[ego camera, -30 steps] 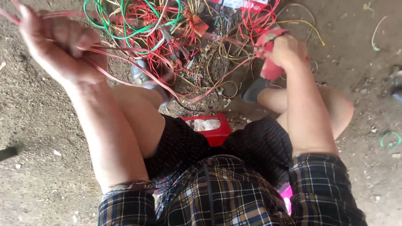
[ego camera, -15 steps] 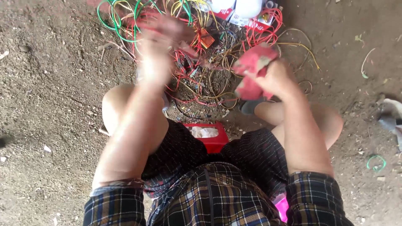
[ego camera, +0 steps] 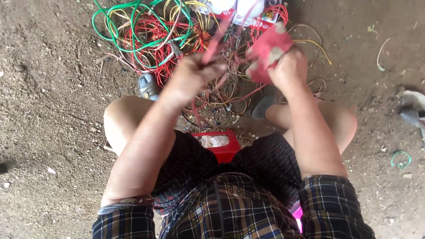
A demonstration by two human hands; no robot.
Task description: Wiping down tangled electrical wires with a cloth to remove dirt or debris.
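My left hand is closed around a thin pink-red wire that runs up toward a tangled heap of wires on the dirt ground in front of me. My right hand grips a red tool with worn handles, held close to the left hand above the heap. Both hands are blurred by motion. The heap mixes green, red, yellow and bare copper-coloured strands.
I sit low with knees apart; a small red box holding pale scraps lies between my legs. A grey sandal shows by my left knee. White round objects sit atop the heap. A green wire loop lies at right.
My left hand swung from the far left in to the middle, pulling the pink wire with it. My right hand with the red tool rose slightly and now sits next to the left.
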